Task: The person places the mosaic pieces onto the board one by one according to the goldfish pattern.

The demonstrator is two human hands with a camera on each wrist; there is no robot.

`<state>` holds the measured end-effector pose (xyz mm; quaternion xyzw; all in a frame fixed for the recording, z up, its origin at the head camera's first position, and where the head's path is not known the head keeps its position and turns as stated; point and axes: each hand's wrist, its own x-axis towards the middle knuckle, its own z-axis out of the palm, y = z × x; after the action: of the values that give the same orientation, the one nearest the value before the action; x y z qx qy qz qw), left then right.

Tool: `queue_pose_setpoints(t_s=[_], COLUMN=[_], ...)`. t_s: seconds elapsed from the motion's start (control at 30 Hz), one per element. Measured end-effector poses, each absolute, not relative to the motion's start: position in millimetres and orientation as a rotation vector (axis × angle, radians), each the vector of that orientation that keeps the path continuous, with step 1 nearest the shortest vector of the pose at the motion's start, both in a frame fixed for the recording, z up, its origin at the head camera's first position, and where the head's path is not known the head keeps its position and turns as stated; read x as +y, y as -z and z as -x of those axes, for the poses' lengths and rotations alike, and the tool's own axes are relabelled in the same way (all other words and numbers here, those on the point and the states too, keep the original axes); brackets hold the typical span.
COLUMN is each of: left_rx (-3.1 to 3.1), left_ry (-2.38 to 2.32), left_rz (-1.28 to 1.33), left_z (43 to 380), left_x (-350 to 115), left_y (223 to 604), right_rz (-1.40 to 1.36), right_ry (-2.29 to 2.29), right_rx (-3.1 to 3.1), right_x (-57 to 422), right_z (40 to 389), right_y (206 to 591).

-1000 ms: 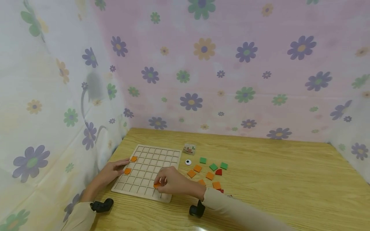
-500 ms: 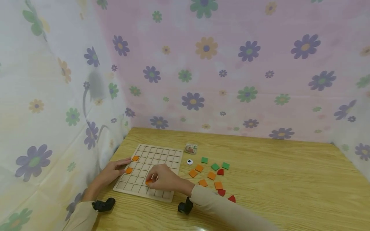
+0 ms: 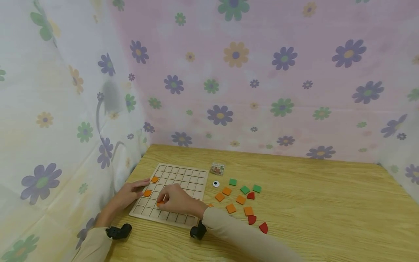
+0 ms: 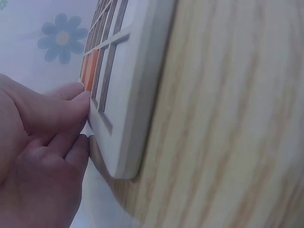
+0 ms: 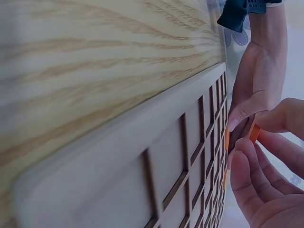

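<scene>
A pale wooden grid board (image 3: 194, 179) lies on the left part of the table. Two rounded orange pieces, one farther (image 3: 154, 179) and one nearer (image 3: 147, 193), sit in cells along its left side. My left hand (image 3: 126, 195) touches the board's left edge, fingers stretched forward and thumb beside the nearer piece. Over the board's front left area, my right hand (image 3: 178, 199) pinches another orange piece (image 5: 255, 133) between thumb and fingers, tilted just above the grid. Its exact outline is mostly covered by the fingertips.
Right of the board lie several orange squares (image 3: 240, 199), several green squares (image 3: 244, 190), red quarter-round pieces (image 3: 263, 227) and a round eye piece (image 3: 216, 184). A small patterned card (image 3: 217, 169) is behind them. Floral cloth (image 3: 248, 72) closes off the back and sides.
My right hand has moved left across the board with the orange piece, uncovering red pieces on the table. The left hand stays at the board's edge. The view has shifted slightly.
</scene>
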<state>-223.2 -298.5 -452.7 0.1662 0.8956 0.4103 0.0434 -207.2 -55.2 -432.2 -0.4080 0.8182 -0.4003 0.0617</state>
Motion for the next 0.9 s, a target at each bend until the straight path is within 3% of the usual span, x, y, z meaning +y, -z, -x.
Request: queue_pose_setpoints(t_s=[0.4, 0.9], left_rx=[2.721, 2.705], left_ry=[-1.256, -1.282], left_rz=[-0.509, -0.513], left_z=[220.2, 222.1], left_x=[-299.2, -300.0], left_y=[455.0, 455.8], right_rz=[1.324, 1.237], right_ry=[1.120, 0.902], right_rx=[2.510, 2.665], right_x=[-84.9, -106.8], right_z=[218.5, 216.2], right_y=[442.0, 445.2])
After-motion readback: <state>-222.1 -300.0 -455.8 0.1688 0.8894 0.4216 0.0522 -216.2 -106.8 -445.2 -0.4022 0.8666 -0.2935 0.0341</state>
